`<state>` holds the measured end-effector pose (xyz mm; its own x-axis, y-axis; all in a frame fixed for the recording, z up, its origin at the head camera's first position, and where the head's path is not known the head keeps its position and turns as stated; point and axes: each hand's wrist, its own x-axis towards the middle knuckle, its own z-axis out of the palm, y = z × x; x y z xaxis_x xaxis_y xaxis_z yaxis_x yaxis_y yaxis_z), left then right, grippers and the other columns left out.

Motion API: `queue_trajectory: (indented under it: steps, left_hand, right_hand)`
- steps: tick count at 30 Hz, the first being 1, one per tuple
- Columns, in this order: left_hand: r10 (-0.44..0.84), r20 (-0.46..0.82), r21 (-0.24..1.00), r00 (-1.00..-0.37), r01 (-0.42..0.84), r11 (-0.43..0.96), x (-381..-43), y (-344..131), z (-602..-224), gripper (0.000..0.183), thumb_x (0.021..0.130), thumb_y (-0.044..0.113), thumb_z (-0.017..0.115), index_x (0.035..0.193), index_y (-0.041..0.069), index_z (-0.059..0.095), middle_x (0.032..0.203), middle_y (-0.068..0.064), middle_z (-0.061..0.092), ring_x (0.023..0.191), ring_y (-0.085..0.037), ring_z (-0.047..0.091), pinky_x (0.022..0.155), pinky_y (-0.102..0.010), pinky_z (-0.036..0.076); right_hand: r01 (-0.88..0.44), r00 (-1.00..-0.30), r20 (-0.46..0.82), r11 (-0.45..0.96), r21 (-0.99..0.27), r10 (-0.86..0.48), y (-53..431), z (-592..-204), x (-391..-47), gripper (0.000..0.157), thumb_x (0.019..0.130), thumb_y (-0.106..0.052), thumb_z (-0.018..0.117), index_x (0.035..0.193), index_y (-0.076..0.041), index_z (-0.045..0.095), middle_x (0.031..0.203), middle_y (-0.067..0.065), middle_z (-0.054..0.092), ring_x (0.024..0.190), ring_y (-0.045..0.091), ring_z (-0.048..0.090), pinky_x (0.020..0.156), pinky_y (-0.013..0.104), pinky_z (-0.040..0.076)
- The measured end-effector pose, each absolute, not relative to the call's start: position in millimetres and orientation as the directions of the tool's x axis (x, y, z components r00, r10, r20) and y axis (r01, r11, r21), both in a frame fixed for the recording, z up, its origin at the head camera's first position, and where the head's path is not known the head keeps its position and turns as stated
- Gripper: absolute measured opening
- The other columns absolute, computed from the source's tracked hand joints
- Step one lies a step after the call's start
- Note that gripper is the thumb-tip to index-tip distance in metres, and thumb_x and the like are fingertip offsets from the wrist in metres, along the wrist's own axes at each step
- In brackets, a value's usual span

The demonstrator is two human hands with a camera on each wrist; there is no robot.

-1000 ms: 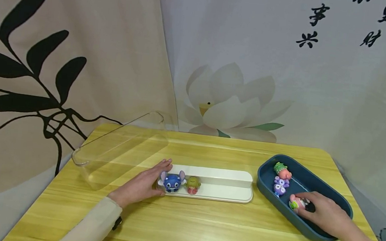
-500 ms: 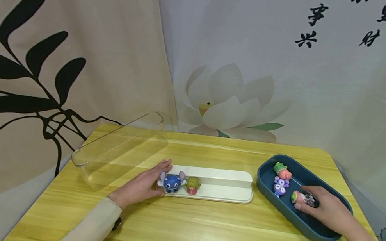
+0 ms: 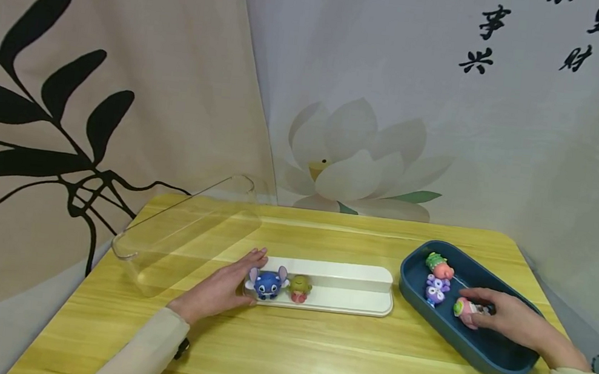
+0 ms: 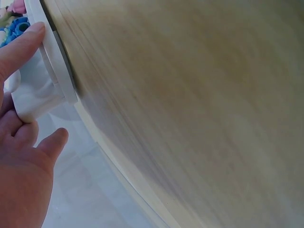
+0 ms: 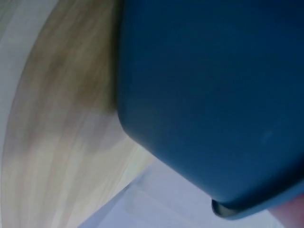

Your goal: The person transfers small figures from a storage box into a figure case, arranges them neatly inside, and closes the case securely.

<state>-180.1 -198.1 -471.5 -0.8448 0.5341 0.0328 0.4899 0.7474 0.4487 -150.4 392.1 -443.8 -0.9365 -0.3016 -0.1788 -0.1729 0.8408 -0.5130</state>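
My left hand (image 3: 222,287) holds the left end of a long white tray (image 3: 348,302) in the head view, thumb at the front and fingers toward the back. On that tray, beside the hand, stand a blue big-eared figurine (image 3: 267,283) and a green figurine with a pink lower part (image 3: 300,288). Inside a dark blue basin, my right hand (image 3: 512,322) pinches a pink figurine with a bit of green (image 3: 466,311), partly covered by the fingers. A purple figurine (image 3: 436,290) and a pink one with a green top (image 3: 439,266) lie near it along the basin's left side.
The blue basin (image 3: 414,293) sits angled on the table's right side; its outer wall fills much of the right wrist view. A clear plastic cover (image 3: 190,236) rests at the table's back left. Behind the wooden table (image 3: 314,359) hangs a printed curtain (image 3: 372,67).
My right hand has shifted and turned the pink figurine within the basin, its dark end now mostly hidden by the fingers. The left hand and white tray have stayed put.
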Motion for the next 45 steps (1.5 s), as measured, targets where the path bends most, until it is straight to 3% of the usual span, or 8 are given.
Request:
queue_trajectory:
  steps: [4,10,16,23,30,36,42,45]
  left_hand:
    - [0.537,0.038,0.452,-0.843,0.493,0.743,-180.6,-198.6,-471.1,0.092,0.086,0.024,0.087,0.161,0.012,0.037,0.172,0.003,0.018,0.157,-0.02,0.017,0.122,-0.045,0.033]
    - [0.54,0.043,0.455,-0.84,0.498,0.738,-180.3,-199.1,-471.2,0.091,0.086,0.023,0.087,0.161,0.012,0.037,0.172,0.002,0.018,0.157,-0.021,0.018,0.121,-0.046,0.034]
    - [0.551,0.064,0.451,-0.832,0.517,0.727,-179.5,-198.9,-471.4,0.091,0.085,0.022,0.087,0.161,0.01,0.037,0.172,-0.001,0.02,0.157,-0.026,0.02,0.12,-0.049,0.035]
    - [0.556,0.072,0.439,-0.828,0.527,0.728,-179.6,-199.0,-472.1,0.092,0.085,0.021,0.087,0.161,0.009,0.037,0.172,-0.003,0.021,0.157,-0.025,0.02,0.12,-0.048,0.035]
    - [0.555,0.071,0.441,-0.829,0.525,0.728,-178.8,-199.3,-471.2,0.092,0.084,0.021,0.088,0.16,0.009,0.038,0.172,-0.001,0.021,0.157,-0.025,0.021,0.121,-0.047,0.034]
    - [0.557,0.064,0.439,-0.828,0.525,0.73,-179.0,-199.6,-471.0,0.091,0.085,0.023,0.087,0.161,0.01,0.037,0.172,0.001,0.019,0.157,-0.024,0.02,0.122,-0.046,0.033]
    - [0.555,0.065,0.432,-0.829,0.525,0.733,-179.3,-198.9,-471.6,0.091,0.085,0.024,0.087,0.161,0.01,0.038,0.172,0.001,0.02,0.157,-0.024,0.021,0.121,-0.046,0.033]
    - [0.555,0.069,0.428,-0.829,0.527,0.734,-179.2,-199.0,-471.5,0.091,0.085,0.023,0.087,0.16,0.01,0.038,0.172,0.001,0.02,0.157,-0.024,0.021,0.121,-0.046,0.034]
  right_hand:
    - [-0.15,-0.929,-0.217,0.84,-0.522,-0.301,392.3,-443.3,-152.2,0.059,0.094,-0.038,0.076,0.139,-0.001,0.063,0.131,0.022,0.063,0.113,0.036,0.058,0.095,0.06,0.053]
    - [-0.14,-0.93,-0.219,0.835,-0.533,-0.296,391.6,-444.0,-153.0,0.059,0.092,-0.038,0.078,0.135,0.0,0.064,0.12,0.008,0.069,0.106,0.027,0.06,0.088,0.039,0.055]
    - [-0.165,-0.95,-0.133,0.818,-0.552,-0.281,390.1,-444.0,-147.3,0.054,0.091,-0.036,0.08,0.13,-0.002,0.066,0.115,0.005,0.07,0.099,0.017,0.061,0.08,0.025,0.055]
    - [-0.136,-0.972,-0.061,0.755,-0.641,-0.227,380.8,-432.6,-137.7,0.056,0.095,-0.028,0.078,0.135,0.005,0.059,0.119,0.011,0.067,0.092,0.002,0.058,0.077,0.018,0.056]
    - [-0.101,-0.983,-0.047,0.733,-0.673,-0.179,363.0,-412.5,-129.6,0.063,0.094,-0.034,0.079,0.138,0.002,0.054,0.125,0.016,0.064,0.098,0.004,0.06,0.079,0.016,0.057]
    - [-0.119,-0.987,0.001,0.734,-0.669,-0.159,346.4,-398.1,-123.5,0.064,0.092,-0.04,0.079,0.137,-0.001,0.055,0.127,0.016,0.064,0.101,-0.003,0.058,0.081,0.015,0.056]
    - [-0.156,-0.985,0.06,0.688,-0.709,-0.161,327.8,-391.9,-117.1,0.059,0.092,-0.034,0.081,0.135,-0.003,0.056,0.128,0.013,0.061,0.106,0.008,0.061,0.084,0.012,0.054]
    - [-0.212,-0.976,0.12,0.65,-0.73,-0.184,319.0,-391.5,-115.5,0.057,0.092,-0.027,0.081,0.137,-0.003,0.054,0.13,0.013,0.06,0.107,0.001,0.059,0.088,0.005,0.049]
